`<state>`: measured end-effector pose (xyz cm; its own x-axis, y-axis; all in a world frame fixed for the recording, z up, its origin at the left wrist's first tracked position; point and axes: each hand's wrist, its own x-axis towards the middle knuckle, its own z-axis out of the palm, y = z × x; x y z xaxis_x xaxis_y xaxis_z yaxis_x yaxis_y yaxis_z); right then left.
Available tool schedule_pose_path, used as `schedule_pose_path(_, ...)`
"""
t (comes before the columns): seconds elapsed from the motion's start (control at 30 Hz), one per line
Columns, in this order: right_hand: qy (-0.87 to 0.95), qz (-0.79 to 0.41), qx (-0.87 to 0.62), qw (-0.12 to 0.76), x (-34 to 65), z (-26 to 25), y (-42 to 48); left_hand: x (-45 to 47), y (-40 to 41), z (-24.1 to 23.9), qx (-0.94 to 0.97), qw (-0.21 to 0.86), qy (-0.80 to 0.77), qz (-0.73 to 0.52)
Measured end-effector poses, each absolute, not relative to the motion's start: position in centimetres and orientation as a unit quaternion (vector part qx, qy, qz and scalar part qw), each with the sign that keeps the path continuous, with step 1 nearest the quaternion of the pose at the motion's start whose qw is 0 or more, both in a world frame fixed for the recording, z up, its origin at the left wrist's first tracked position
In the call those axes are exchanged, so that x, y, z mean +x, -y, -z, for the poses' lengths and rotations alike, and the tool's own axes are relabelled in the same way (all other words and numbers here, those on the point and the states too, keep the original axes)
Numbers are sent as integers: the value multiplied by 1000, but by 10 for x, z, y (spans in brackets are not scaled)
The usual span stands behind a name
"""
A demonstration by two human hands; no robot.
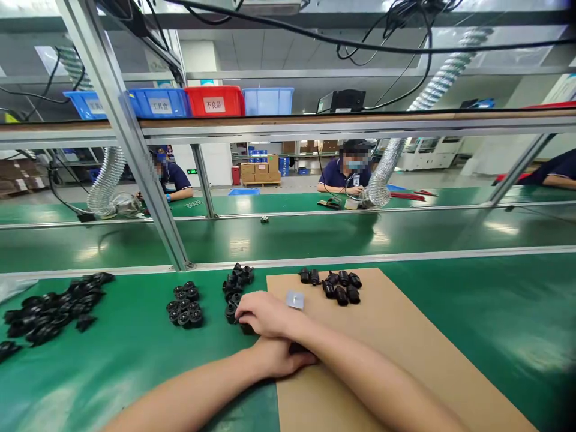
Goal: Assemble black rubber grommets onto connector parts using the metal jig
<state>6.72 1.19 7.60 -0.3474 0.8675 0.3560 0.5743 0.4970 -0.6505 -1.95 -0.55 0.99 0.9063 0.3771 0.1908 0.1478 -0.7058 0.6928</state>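
Observation:
My right hand [265,313] reaches across to the left over my left hand. Its curled fingers touch a black plastic part at the near end of a cluster of black parts [237,279]. Below the right wrist is my left hand [279,358], its thumb pointing right and its other fingers hidden. Something dark shows between that hand and the right forearm, too covered to name. A small clear square piece [295,299] lies on the brown cardboard sheet [360,354], just right of my right hand.
Black cylindrical parts [341,294] stand at the cardboard's far end. Round black parts [184,305] sit left of my hands, with a larger black heap [54,309] farther left. A metal post [135,156] rises at the bench's back edge. Co-workers sit beyond the green conveyor [306,237].

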Motion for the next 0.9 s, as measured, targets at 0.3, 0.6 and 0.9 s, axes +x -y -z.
schedule_pose_path(0.3,600,-265,-541,526,201,-74,23,-14,-5,-11,882,407,-107,-214)
schedule_pose_path(0.6,577,-218,-588,523,219,-66,53,-8,-8,-6,833,447,-201,-258)
schedule_pose_path(0.9,647,-240,-550,471,200,-69,62,-8,-11,-15,819,474,-202,-253)
